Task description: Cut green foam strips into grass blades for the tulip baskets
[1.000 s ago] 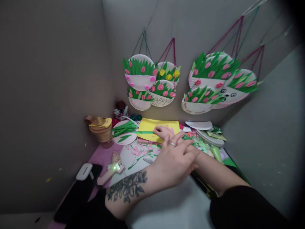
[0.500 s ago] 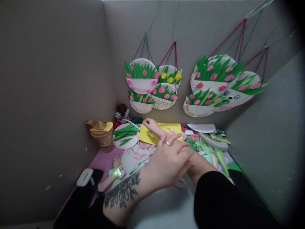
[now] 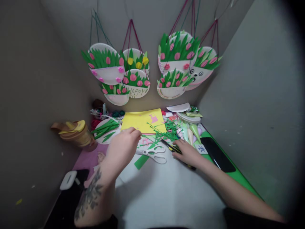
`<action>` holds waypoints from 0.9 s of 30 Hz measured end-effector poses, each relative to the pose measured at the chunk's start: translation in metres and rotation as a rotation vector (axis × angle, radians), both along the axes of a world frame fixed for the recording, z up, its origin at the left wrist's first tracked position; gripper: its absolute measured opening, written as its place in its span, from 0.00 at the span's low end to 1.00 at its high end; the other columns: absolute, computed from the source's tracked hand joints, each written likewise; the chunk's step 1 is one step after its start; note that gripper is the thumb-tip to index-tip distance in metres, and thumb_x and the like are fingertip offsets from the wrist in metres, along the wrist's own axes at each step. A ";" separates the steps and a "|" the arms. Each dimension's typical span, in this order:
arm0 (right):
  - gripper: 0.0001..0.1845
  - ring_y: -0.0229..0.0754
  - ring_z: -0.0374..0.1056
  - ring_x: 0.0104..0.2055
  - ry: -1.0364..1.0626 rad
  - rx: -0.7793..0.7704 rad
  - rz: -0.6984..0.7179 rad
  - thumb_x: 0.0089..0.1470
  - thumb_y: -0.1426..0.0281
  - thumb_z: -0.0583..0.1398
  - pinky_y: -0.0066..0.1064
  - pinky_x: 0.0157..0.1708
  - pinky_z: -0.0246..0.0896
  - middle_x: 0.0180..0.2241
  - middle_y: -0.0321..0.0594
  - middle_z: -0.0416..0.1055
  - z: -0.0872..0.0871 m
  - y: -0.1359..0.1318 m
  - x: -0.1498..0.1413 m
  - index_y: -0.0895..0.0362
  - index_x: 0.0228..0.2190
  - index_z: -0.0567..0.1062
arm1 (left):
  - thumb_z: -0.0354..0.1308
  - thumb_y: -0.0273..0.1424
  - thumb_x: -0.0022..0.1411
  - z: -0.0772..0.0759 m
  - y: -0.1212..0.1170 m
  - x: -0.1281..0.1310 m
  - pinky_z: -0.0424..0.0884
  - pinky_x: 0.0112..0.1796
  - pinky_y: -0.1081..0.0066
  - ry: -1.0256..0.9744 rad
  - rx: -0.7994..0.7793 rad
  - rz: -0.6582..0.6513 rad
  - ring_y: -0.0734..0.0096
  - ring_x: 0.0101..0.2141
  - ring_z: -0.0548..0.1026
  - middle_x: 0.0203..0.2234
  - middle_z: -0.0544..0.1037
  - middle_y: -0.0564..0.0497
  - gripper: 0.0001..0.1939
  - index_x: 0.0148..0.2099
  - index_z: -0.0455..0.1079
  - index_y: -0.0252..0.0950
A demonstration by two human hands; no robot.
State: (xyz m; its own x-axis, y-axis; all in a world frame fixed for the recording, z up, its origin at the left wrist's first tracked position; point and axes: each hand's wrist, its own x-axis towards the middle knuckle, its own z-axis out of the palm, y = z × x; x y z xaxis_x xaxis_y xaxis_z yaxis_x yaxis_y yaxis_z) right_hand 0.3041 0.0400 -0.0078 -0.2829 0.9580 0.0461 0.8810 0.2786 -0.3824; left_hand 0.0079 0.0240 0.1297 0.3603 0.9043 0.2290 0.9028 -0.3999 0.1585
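Observation:
My left hand (image 3: pixel 124 147) hovers over the table with its fingers curled and pinched together, just below the near edge of a yellow paper sheet (image 3: pixel 143 121). What it pinches, if anything, is hidden. My right hand (image 3: pixel 187 152) lies closed over a long black-and-yellow tool (image 3: pixel 169 147) whose tip points toward a heap of green paper scraps (image 3: pixel 164 133). White-handled scissors (image 3: pixel 153 155) lie between my hands, beside a green paper strip (image 3: pixel 141 162).
A paper plate with green leaf cut-outs (image 3: pixel 106 128) sits left of the yellow sheet, and a brown cup (image 3: pixel 76 135) stands further left. Stacked plates (image 3: pixel 188 118), paper cones (image 3: pixel 192 133) and a black phone (image 3: pixel 218 154) lie at the right. Decorated plates (image 3: pixel 133 73) hang on the wall.
My hands, crossed one over the other before, have separated. The left one pulled back from the yellow sheet; the right one moved right onto the tool. The view has shifted left and down.

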 end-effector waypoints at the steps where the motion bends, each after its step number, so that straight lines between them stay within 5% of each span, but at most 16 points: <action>1: 0.20 0.50 0.65 0.46 -0.040 -0.019 -0.015 0.50 0.64 0.61 0.37 0.43 0.59 0.43 0.48 0.69 -0.005 -0.007 0.000 0.57 0.44 0.70 | 0.50 0.27 0.63 -0.011 0.006 0.005 0.66 0.37 0.68 0.104 -0.113 0.004 0.62 0.38 0.74 0.36 0.76 0.46 0.09 0.38 0.72 0.37; 4: 0.19 0.53 0.64 0.47 -0.132 -0.005 -0.067 0.53 0.67 0.59 0.39 0.44 0.58 0.43 0.51 0.69 -0.013 -0.017 -0.009 0.59 0.47 0.68 | 0.51 0.24 0.60 -0.048 0.023 0.009 0.66 0.37 0.67 0.269 -0.385 0.033 0.60 0.39 0.74 0.36 0.75 0.42 0.09 0.38 0.72 0.35; 7: 0.17 0.56 0.62 0.49 -0.203 0.098 -0.132 0.54 0.74 0.55 0.42 0.46 0.56 0.45 0.55 0.69 -0.011 -0.018 -0.026 0.61 0.47 0.69 | 0.50 0.24 0.59 -0.072 0.030 0.000 0.66 0.38 0.67 0.289 -0.426 0.072 0.59 0.39 0.74 0.37 0.75 0.41 0.10 0.38 0.72 0.35; 13: 0.17 0.52 0.61 0.49 -0.178 0.062 0.181 0.53 0.69 0.58 0.39 0.48 0.56 0.45 0.49 0.69 0.001 -0.013 -0.067 0.58 0.46 0.70 | 0.50 0.27 0.60 -0.081 0.023 -0.001 0.66 0.37 0.69 0.268 -0.461 0.079 0.62 0.39 0.75 0.37 0.76 0.43 0.09 0.37 0.72 0.36; 19: 0.16 0.53 0.63 0.47 -0.204 0.007 0.259 0.52 0.63 0.61 0.39 0.45 0.57 0.42 0.49 0.71 0.000 0.000 -0.080 0.59 0.41 0.73 | 0.54 0.33 0.59 -0.090 -0.005 0.016 0.67 0.36 0.64 0.272 -0.503 0.068 0.53 0.39 0.75 0.38 0.76 0.38 0.11 0.41 0.71 0.32; 23: 0.15 0.51 0.63 0.46 -0.112 0.092 0.142 0.53 0.63 0.60 0.37 0.44 0.57 0.40 0.47 0.71 -0.002 0.002 -0.061 0.59 0.40 0.73 | 0.52 0.35 0.61 -0.098 -0.017 0.014 0.67 0.37 0.65 0.241 -0.488 0.209 0.53 0.42 0.73 0.40 0.74 0.39 0.13 0.44 0.68 0.33; 27: 0.15 0.50 0.65 0.42 -0.091 0.216 -0.178 0.55 0.62 0.56 0.36 0.41 0.58 0.37 0.48 0.72 -0.003 0.013 -0.019 0.59 0.39 0.73 | 0.55 0.36 0.60 -0.110 -0.017 0.011 0.65 0.39 0.66 0.144 -0.477 0.221 0.56 0.44 0.72 0.43 0.73 0.41 0.15 0.47 0.65 0.34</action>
